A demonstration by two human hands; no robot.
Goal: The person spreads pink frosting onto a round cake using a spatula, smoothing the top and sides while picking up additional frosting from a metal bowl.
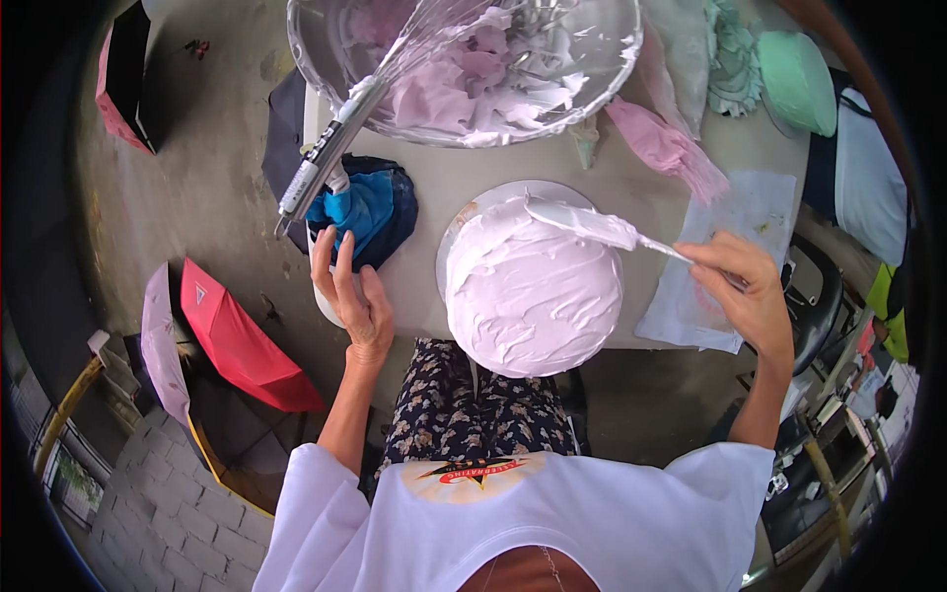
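Observation:
A round cake (pixel 533 296) covered in pale pink-lilac frosting stands on a white round board (pixel 472 209) near the table's front edge. Its top shows rough swirls and ridges. In my right hand (pixel 738 286) is the thin handle of an icing spatula (pixel 592 225); the frosting-coated blade lies over the cake's far right edge. My left hand (pixel 353 296) is empty, fingers apart, at the table's left edge beside a blue and dark cloth bundle (pixel 365 207). Whether its fingertips touch the cloth I cannot tell.
A large metal bowl (pixel 631 74) of pink frosting stands at the back, a whisk (pixel 340 133) resting across its rim. Pink piping bags (pixel 666 148), a plastic sheet (pixel 755 237) and a mint-green round cake (pixel 797 84) are on the right. Umbrellas (pixel 242 340) stand on the floor at left.

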